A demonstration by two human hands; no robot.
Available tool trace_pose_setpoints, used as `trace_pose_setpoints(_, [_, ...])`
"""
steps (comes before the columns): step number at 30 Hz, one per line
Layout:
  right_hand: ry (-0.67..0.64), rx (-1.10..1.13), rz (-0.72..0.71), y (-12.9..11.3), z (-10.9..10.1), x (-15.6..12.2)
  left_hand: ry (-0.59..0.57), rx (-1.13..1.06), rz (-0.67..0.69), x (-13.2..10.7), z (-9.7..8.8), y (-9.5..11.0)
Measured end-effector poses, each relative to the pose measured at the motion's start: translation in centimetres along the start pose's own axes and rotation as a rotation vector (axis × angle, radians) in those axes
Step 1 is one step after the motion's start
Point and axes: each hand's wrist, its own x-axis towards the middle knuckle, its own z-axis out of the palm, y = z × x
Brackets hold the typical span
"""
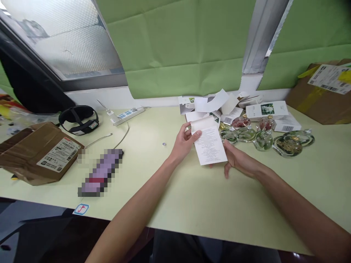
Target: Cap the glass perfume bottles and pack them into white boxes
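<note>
In the head view, a small white carton (210, 146) printed with lines of text is held up over the table, its plain top flap raised. My left hand (185, 142) grips it at the upper left, thumb on the printed face and fingers behind. On the carton's right side is my right hand (238, 157), its thumb side at the edge. Some of its fingers pass behind and below the carton and are partly hidden. Just beyond my right hand stand several clear glass bottles (263, 140) with pink, green and dark dried contents.
White boxes and torn carton pieces (211, 104) lie piled by the wall. Brown cardboard boxes (323, 95) stand at both ends. On the left are a black headset (79, 120), a power strip (128, 115), a cable and a pixelated phone-like object (101, 173).
</note>
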Motion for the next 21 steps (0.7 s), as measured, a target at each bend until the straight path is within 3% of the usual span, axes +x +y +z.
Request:
trace_pose_setpoints(7, [-0.051,0.129,-0.013,2.0,-1.7,0.1,-0.056,-0.010,-0.059,-0.3,0.9,-1.5])
trace_pose_setpoints(14, [-0.198,0.195,-0.017,1.3,-2.2,-0.3,0.010,-0.183,-0.189,-0.3,1.2,-1.9])
trace_pose_setpoints(18, [-0.236,0.213,-0.006,1.5,-2.4,-0.6,-0.039,-0.147,-0.175,-0.3,1.2,-2.1])
trace_pose_setpoints(21, [-0.256,0.240,-0.019,2.1,-2.6,-0.7,-0.095,0.002,-0.095,-0.7,1.5,-2.1])
